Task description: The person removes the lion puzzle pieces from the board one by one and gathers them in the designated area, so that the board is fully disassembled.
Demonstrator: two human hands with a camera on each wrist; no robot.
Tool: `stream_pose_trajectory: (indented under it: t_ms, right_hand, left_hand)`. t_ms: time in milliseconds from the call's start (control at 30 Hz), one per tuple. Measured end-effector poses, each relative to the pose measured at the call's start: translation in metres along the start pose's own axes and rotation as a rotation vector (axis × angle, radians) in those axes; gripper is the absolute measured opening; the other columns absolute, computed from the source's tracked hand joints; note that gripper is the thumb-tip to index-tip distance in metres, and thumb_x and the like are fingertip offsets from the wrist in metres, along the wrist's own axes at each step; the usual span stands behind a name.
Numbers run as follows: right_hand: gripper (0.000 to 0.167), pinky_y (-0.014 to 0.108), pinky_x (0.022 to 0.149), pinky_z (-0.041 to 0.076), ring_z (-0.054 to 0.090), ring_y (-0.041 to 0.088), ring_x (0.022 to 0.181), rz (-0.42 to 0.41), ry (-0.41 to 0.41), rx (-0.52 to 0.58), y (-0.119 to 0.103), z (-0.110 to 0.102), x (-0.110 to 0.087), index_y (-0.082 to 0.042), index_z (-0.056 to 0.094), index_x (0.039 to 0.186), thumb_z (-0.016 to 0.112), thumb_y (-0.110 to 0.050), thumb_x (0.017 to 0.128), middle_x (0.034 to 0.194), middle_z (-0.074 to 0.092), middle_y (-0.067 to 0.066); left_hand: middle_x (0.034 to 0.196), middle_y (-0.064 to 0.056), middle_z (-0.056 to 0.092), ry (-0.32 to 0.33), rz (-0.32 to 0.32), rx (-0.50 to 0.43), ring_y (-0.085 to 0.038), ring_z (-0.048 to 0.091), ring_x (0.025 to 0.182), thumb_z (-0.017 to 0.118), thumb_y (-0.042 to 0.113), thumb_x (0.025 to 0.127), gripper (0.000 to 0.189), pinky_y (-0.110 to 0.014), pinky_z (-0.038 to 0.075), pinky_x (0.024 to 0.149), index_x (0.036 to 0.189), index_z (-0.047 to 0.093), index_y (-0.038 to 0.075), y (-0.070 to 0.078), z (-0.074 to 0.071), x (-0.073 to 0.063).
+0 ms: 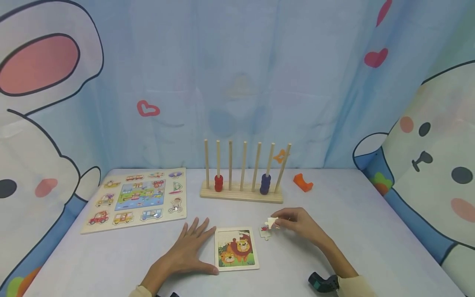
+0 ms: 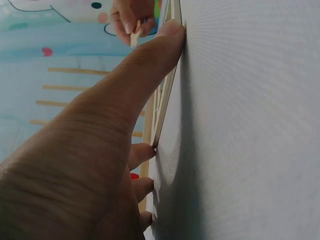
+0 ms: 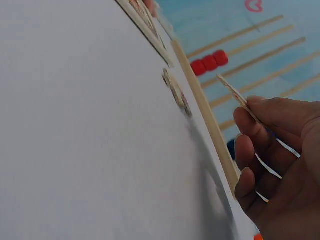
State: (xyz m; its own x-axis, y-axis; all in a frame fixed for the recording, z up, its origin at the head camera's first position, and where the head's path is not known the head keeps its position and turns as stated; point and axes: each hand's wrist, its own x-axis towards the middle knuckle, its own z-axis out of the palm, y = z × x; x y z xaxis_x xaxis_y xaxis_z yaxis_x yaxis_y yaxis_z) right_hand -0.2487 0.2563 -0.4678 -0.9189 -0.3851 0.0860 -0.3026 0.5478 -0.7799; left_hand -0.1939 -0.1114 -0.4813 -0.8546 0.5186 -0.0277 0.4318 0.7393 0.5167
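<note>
A small square lion puzzle lies in a pale wooden frame at the table's front middle, its upper part partly bare. My left hand rests beside it with fingers spread, the thumb at the lower left corner and the index fingertip near the upper left. To the right of the frame, my right hand pinches a puzzle piece between thumb and forefinger, raised above the table. Beneath it a loose puzzle piece with a red patch lies on the tabletop; the right wrist view shows it edge-on.
Behind stands a wooden peg rack with red beads and dark blue beads. A larger vehicle puzzle board lies at the back left. An orange curved block sits right of the rack. A patterned curtain hangs behind.
</note>
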Motion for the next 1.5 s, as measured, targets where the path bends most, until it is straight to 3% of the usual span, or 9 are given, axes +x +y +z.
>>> stream_pose_trajectory:
  t_ms: [167,400,633,933,1300,1500]
  right_hand:
    - [0.025,0.038,0.087,0.054,0.064,0.026,0.102,0.06,0.004,-0.037,0.012,-0.011,-0.011,-0.006,0.07,0.109,0.065,-0.023,0.092,0.107,0.07,0.007]
    - [0.023,0.024,0.085,0.052,0.064,0.024,0.101,0.048,-0.01,-0.034,0.018,-0.014,-0.016,-0.006,0.071,0.107,0.065,-0.022,0.091,0.105,0.071,0.006]
    - [0.018,0.043,0.09,0.053,0.063,0.027,0.102,0.086,-0.014,-0.081,0.014,-0.007,-0.013,-0.007,0.073,0.104,0.067,-0.014,0.089,0.104,0.071,0.006]
    - [0.015,0.047,0.092,0.051,0.063,0.025,0.103,0.118,0.047,-0.167,0.013,0.0,-0.013,-0.011,0.073,0.101,0.069,-0.012,0.087,0.105,0.071,0.004]
    - [0.015,0.038,0.087,0.053,0.062,0.017,0.096,0.108,0.077,-0.192,0.014,0.001,-0.013,-0.015,0.073,0.101,0.071,-0.016,0.087,0.102,0.07,-0.002]
    - [0.015,0.026,0.072,0.049,0.054,0.011,0.079,0.112,0.078,-0.217,0.013,0.001,-0.013,-0.015,0.072,0.099,0.072,-0.02,0.086,0.084,0.064,-0.007]
  left_hand:
    - [0.159,-0.01,0.02,0.002,0.006,0.004,-0.039,0.004,0.146,0.072,0.072,0.063,0.106,-0.061,0.0,0.115,0.148,0.038,0.018,0.0,0.0,-0.001]
    - [0.159,-0.011,0.02,0.0,0.002,-0.004,-0.04,0.005,0.146,0.072,0.071,0.063,0.106,-0.062,0.001,0.115,0.148,0.038,0.017,0.001,-0.001,-0.001]
    - [0.159,-0.011,0.02,-0.001,0.0,-0.004,-0.04,0.004,0.146,0.072,0.071,0.064,0.106,-0.061,0.0,0.115,0.148,0.038,0.016,0.001,-0.002,-0.001]
    - [0.159,-0.011,0.019,0.0,0.005,0.005,-0.039,0.004,0.146,0.071,0.072,0.064,0.106,-0.061,0.0,0.115,0.148,0.037,0.017,-0.001,0.0,-0.001]
    - [0.16,-0.007,0.017,-0.018,-0.022,0.008,-0.036,0.002,0.147,0.069,0.075,0.063,0.108,-0.059,-0.001,0.116,0.149,0.036,0.02,-0.001,0.0,0.002]
    - [0.16,-0.008,0.018,-0.015,-0.012,0.012,-0.037,0.003,0.147,0.07,0.074,0.063,0.107,-0.06,0.0,0.116,0.149,0.036,0.019,-0.002,0.001,0.002]
